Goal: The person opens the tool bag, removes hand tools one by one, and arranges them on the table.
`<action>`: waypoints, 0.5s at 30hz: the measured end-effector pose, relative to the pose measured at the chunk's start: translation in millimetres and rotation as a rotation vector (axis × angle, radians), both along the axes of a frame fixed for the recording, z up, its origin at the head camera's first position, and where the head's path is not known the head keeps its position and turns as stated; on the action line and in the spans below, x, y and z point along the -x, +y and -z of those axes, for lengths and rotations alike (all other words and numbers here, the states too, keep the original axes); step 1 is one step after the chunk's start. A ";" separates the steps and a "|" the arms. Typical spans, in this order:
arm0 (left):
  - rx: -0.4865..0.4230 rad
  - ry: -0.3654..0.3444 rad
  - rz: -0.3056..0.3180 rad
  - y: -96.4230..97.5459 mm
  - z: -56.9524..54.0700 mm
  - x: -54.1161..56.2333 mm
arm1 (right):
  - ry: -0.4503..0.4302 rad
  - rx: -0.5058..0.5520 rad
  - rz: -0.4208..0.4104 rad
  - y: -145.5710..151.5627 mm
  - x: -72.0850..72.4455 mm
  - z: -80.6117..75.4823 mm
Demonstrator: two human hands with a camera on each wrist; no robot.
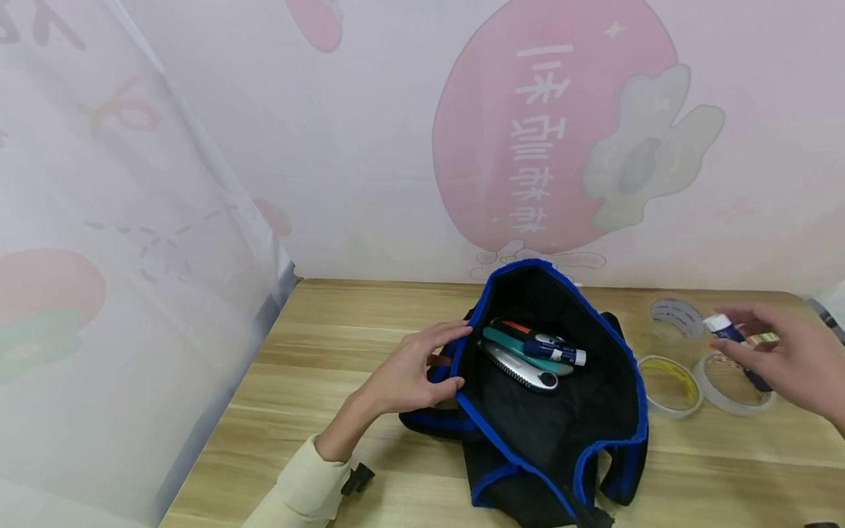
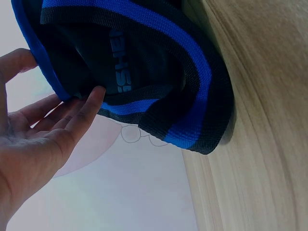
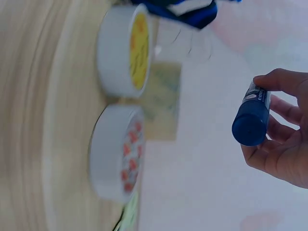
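Note:
A black bag with blue trim lies with its mouth spread wide. My left hand touches the bag's left rim with thumb and fingertips, the fingers loosely extended. Inside the bag are a silver utility knife, a teal cutter, an orange-and-black tool and a navy glue stick. To the right of the bag my right hand pinches another navy glue stick, lifted above the tape rolls.
Beside the bag stand a tape roll with a yellow core and another pale roll. A clear tape roll is behind them. A black buckle lies near the left sleeve. A printed cloth wall borders the table's back edge.

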State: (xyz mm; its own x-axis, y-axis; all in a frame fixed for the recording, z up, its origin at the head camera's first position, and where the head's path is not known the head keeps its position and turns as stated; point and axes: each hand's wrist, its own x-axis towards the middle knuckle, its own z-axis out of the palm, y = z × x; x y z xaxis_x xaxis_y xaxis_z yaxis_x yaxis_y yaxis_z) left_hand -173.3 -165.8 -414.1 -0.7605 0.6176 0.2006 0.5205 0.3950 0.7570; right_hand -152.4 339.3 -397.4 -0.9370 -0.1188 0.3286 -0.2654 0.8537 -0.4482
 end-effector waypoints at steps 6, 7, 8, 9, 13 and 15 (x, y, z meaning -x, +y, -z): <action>0.002 -0.003 -0.006 -0.1 2.0 -0.1 | -0.048 0.010 0.071 33.9 3.4 22.5; 0.003 -0.005 -0.007 -0.2 2.3 -0.2 | -0.051 0.019 0.074 39.1 4.2 26.4; 0.002 -0.001 -0.004 -0.3 2.5 -0.4 | -0.049 0.028 0.080 44.1 5.4 30.3; 0.001 -0.001 -0.003 -0.5 2.7 -0.5 | -0.046 0.041 0.082 48.5 6.6 33.7; -0.004 -0.003 -0.002 -0.5 3.1 -0.9 | -0.043 0.054 0.115 64.5 12.3 44.2; -0.009 -0.005 0.001 -0.3 3.3 -1.1 | -0.066 0.055 0.139 71.9 14.3 48.8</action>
State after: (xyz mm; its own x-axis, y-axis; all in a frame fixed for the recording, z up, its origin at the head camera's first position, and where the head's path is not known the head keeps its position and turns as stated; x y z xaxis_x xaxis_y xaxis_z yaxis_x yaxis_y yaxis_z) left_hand -172.2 -166.2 -417.4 -0.7611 0.6162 0.2022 0.5170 0.3881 0.7630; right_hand -166.7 411.2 -446.2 -0.9629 0.0296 0.2681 -0.1151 0.8538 -0.5077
